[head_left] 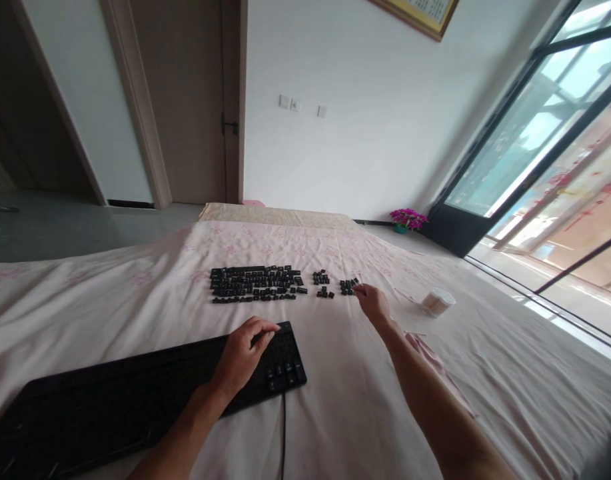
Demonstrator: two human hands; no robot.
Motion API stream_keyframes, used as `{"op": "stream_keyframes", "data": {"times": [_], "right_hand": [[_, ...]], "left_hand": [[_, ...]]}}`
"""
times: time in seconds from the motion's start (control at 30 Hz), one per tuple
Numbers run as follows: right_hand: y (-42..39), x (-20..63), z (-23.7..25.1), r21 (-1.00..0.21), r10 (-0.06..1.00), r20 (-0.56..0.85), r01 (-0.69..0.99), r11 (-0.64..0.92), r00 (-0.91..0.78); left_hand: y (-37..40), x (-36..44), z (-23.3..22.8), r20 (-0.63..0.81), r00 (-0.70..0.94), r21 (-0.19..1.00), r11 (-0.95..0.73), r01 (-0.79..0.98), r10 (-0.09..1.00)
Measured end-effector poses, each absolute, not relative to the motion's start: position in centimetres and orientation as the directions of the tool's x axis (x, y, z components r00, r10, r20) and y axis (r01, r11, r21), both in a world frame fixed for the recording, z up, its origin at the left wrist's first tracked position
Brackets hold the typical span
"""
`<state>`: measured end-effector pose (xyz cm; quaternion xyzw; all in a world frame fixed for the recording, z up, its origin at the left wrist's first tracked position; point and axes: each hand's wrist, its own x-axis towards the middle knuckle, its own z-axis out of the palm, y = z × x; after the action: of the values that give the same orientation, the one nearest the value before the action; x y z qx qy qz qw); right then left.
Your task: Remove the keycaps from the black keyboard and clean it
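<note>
A black keyboard [150, 387] lies at an angle on the bed, most of its keys removed and a few keycaps [284, 375] seated at its near right corner. My left hand [245, 350] is over the keyboard's right part, fingers curled together and thumb close to them; anything between them is too small to make out. Farther off, my right hand [372, 301] pinches at a keycap [356, 288] on the right edge of a small group. Loose black keycaps [255, 283] lie in rows to the left, with two small clusters [320, 277] between.
A clear round tub of cotton swabs [439, 302] lies to the right, with loose swabs near it. Pink cloth [435, 360] is partly behind my right forearm. The keyboard's cable [284, 433] runs toward me over the wrinkled pale sheet [345, 400].
</note>
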<state>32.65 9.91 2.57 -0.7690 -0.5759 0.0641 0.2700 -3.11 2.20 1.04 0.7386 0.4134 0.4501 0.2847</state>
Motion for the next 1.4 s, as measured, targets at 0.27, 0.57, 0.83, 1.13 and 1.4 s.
{"op": "stream_keyframes", "data": {"times": [0.27, 0.57, 0.83, 1.13, 1.4], "right_hand": [[1.9, 22.3, 2.1, -0.762, 0.967, -0.114, 0.644, 0.061, -0.226], [-1.0, 18.7, 1.8, -0.682, 0.968, -0.076, 0.72, 0.124, -0.239], [0.5, 17.4, 1.4, -0.714, 0.981, 0.021, 0.684, 0.148, -0.191], [1.4, 18.1, 3.2, -0.741, 0.988, -0.004, 0.664, 0.101, -0.155], [2.1, 15.2, 7.5, -0.672, 0.932, 0.311, 0.649, 0.355, -0.188]], "left_hand": [[2.2, -9.1, 0.7, 0.388, 0.199, 0.48, -0.382, 0.79, 0.9], [0.9, -12.4, -0.6, 0.357, 0.254, 0.393, -0.391, 0.832, 0.899], [3.0, -12.1, -0.5, 0.401, 0.26, 0.433, -0.432, 0.791, 0.878], [4.2, -12.7, -0.3, 0.373, 0.268, 0.523, -0.439, 0.731, 0.889], [5.5, -8.9, 2.2, 0.378, 0.398, 0.609, -0.548, 0.573, 0.836]]}}
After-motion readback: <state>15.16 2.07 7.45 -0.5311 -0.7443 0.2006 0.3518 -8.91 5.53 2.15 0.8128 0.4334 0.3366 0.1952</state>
